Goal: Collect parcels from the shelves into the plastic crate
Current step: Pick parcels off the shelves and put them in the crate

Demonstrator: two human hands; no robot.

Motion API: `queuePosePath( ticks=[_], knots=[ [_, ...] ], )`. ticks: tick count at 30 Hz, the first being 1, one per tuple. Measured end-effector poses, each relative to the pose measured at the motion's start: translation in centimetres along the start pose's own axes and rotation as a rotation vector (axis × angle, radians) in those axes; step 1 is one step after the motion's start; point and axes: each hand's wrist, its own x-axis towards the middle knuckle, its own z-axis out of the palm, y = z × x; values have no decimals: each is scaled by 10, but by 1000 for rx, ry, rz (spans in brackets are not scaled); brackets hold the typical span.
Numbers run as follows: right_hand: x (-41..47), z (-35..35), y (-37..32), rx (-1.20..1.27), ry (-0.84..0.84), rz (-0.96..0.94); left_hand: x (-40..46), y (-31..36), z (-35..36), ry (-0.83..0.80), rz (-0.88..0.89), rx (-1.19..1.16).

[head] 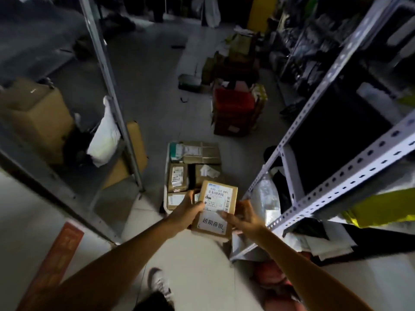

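Hands meet at the near middle of the view, both on one small cardboard parcel (216,206) held above the floor. The left hand (187,209) grips the parcel's left edge, thumb curled over the top onto the white label and fingers wrapped beneath. The right hand (243,217) holds the near right corner, fingertips (224,215) pinching at the label's edge, the rest of the fingers curled under the box. The parcel is tilted, its far end raised, with printed labels facing up. Just beyond and below it, on the floor, sits the plastic crate (166,176), already carrying several brown parcels (201,151) with white labels; the held parcel overlaps the crate's near right corner in the view. A grey perforated metal shelf (336,182) stands to the right, with bagged goods on it, and another shelf frame (112,86) stands to the left beside cardboard boxes (38,117) and a white bag (104,135).
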Motion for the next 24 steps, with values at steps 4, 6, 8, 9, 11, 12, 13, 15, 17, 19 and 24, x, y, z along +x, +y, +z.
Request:
queuePosePath(
  ticks=[4, 6, 8, 9, 11, 12, 13, 15, 17, 19, 24],
  knots=[
    [53, 4, 8, 3, -31, 55, 41, -6, -23, -17, -36, -10],
    [76, 7, 12, 50, -27, 114, 56, -4, -34, -7, -71, -8],
    [100, 11, 15, 88, -29, 164, 72, -1, -42, 18, -102, -25],
    [111, 13, 15, 106, -34, 186, 79, 1, -47, 24, -122, -37],
    [136, 15, 13, 122, -46, 224, 96, 5, -57, 37, -173, -69],
    [150, 15, 12, 138, -66, 239, 108, 7, -64, 36, -190, -84],
    [165, 14, 12, 159, -92, 242, 120, 9, -70, 41, -197, -101],
    [196, 12, 6, 176, -155, 229, 143, 17, -80, 77, -219, -135],
    [226, 10, -2, 124, -194, 232, 161, 27, -87, 157, -258, -162],
    [251, 9, -9, 101, -202, 226, 182, 31, -95, 223, -272, -175],
    [312, 12, -25, 134, -238, 326, 226, 47, -118, 257, -280, -162]
  ],
)
